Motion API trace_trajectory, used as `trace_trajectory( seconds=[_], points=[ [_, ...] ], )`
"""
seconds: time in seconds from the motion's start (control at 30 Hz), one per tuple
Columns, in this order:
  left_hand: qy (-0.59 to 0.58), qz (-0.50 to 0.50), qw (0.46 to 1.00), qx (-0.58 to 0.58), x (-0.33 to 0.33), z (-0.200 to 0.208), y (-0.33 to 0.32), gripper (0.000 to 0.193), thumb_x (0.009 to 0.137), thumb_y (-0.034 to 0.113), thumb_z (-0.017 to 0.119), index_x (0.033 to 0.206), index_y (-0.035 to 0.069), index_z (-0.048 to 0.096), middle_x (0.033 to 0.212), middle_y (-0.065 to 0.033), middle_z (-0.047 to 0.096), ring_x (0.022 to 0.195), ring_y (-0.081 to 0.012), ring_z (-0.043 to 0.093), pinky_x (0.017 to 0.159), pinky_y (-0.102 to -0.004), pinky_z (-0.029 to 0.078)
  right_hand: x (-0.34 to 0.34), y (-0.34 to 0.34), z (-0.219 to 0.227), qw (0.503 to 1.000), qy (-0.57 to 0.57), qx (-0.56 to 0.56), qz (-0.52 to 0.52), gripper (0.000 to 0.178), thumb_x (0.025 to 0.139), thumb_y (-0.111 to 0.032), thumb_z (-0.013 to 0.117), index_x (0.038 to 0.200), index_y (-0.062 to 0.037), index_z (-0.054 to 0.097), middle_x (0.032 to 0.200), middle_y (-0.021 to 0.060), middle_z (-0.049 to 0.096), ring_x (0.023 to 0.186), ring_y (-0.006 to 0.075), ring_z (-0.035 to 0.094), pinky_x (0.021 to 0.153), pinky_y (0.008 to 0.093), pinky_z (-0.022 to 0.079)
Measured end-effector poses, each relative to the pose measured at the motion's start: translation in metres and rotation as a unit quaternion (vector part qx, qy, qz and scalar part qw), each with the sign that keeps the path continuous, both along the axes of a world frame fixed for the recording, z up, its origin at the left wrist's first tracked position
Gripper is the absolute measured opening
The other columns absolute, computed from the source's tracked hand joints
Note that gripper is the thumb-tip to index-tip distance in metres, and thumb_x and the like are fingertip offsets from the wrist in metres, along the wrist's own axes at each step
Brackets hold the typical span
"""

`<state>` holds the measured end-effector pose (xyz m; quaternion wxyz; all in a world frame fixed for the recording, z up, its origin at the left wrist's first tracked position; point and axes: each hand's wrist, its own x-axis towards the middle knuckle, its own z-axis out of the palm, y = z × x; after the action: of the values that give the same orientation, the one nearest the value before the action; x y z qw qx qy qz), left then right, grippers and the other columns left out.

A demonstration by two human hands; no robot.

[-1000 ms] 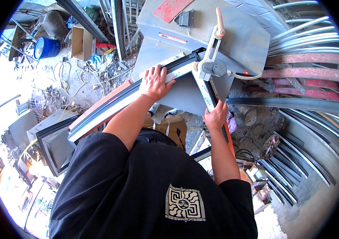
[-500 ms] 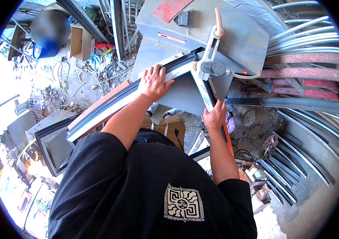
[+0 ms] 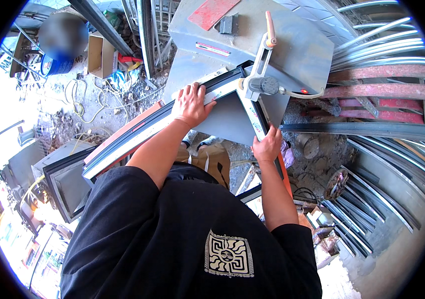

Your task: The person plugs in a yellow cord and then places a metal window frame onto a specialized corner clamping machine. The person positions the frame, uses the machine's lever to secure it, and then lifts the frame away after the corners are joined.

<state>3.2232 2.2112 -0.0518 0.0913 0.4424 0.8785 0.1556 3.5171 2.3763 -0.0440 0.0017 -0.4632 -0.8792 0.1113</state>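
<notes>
A black-and-white metal frame [image 3: 137, 130], its two bars meeting at a corner, rests on the grey machine table [image 3: 207, 62]. My left hand [image 3: 191, 105] lies over the left bar, fingers curled across its far edge and thumb on the white face. Gripping the right bar near its lower part is my right hand [image 3: 267, 144], thumb on the near side. Over the corner stands a clamp arm [image 3: 263, 57] with a tan handle and a round grey knob [image 3: 267, 85]. What lies under the corner is hidden by the frame and clamp.
A red plate [image 3: 211, 12] and a small grey block [image 3: 228, 25] lie on the machine. Long metal profiles [image 3: 382, 50] sit on red racks at right. Below stand more dark profiles [image 3: 357, 219]. A cardboard box [image 3: 101, 56] and a loose cable [image 3: 80, 107] are at left.
Both hands keep their places on the frame. The whole view has shifted slightly, with the machine and clamp appearing a little farther left.
</notes>
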Motion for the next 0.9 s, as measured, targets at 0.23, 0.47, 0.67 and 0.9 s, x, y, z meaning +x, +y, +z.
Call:
trace_trajectory(
  seconds=[0.23,0.47,0.67,0.9],
  points=[
    [0.0,0.005,1.0,-0.005,0.001,0.001,0.001,0.069,0.096,0.054,0.081,0.145,0.008,0.065,0.147,-0.0124,0.063,0.132,-0.0362,0.063,0.112,-0.0558,0.048,0.002,-0.002,0.0,1.0,0.023,0.003,0.002,0.079,0.081,-0.032,0.094,0.144,-0.0003,0.061,0.131,0.0219,0.065,0.128,0.0432,0.065,0.113,0.0514,0.054],
    [0.007,0.002,1.0,-0.009,-0.001,0.004,0.0,0.067,0.097,0.053,0.08,0.145,0.008,0.065,0.147,-0.0127,0.065,0.133,-0.0368,0.063,0.113,-0.0552,0.049,-0.056,-0.005,0.048,0.967,0.238,-0.021,0.087,0.104,0.087,-0.055,0.095,0.161,0.0029,0.051,0.146,0.0278,0.059,0.135,0.0468,0.058,0.116,0.0567,0.049],
    [0.012,-0.007,1.0,-0.01,0.001,0.007,0.006,0.066,0.098,0.052,0.079,0.145,0.007,0.064,0.145,-0.0141,0.065,0.132,-0.0387,0.063,0.113,-0.0546,0.05,-0.171,0.01,0.105,0.912,0.403,0.006,0.073,0.089,0.083,-0.037,0.101,0.151,0.0013,0.057,0.141,0.0224,0.064,0.134,0.0441,0.059,0.115,0.0565,0.048],
    [0.007,-0.012,0.999,-0.029,0.0,0.006,0.001,0.066,0.101,0.052,0.076,0.145,0.005,0.063,0.147,-0.0154,0.064,0.134,-0.0399,0.062,0.115,-0.0558,0.049,-0.13,0.058,0.123,0.935,0.32,0.127,0.081,0.07,0.077,-0.031,0.102,0.134,-0.0077,0.069,0.134,0.0175,0.067,0.131,0.0418,0.061,0.114,0.0564,0.05]
  ],
)
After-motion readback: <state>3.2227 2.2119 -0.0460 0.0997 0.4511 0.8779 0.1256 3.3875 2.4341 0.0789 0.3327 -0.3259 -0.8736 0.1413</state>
